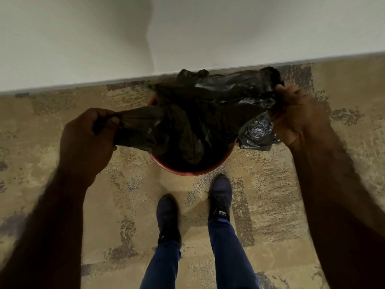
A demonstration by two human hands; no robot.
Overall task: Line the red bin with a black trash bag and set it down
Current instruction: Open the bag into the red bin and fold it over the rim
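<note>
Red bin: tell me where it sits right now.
In the head view the red bin stands on the patterned carpet near the white wall, ahead of the person's shoes, mostly hidden under the black trash bag stretched between both hands.

A plain pale wall [229,28] fills the top of the view, off-white with a faint greenish cast, and bare. A soft vertical shadow line [150,40] runs down it left of centre, where the tone shifts slightly from one side to the other. Along its foot goes a narrow light baseboard [83,85], slanting upward toward the right. Below that lies carpet [270,195] — tan and beige, mottled with darker grey-purple blocks and speckled patches, some of them right against the baseboard. The light is dim and warm — even, with only soft shadows on the floor.
</note>
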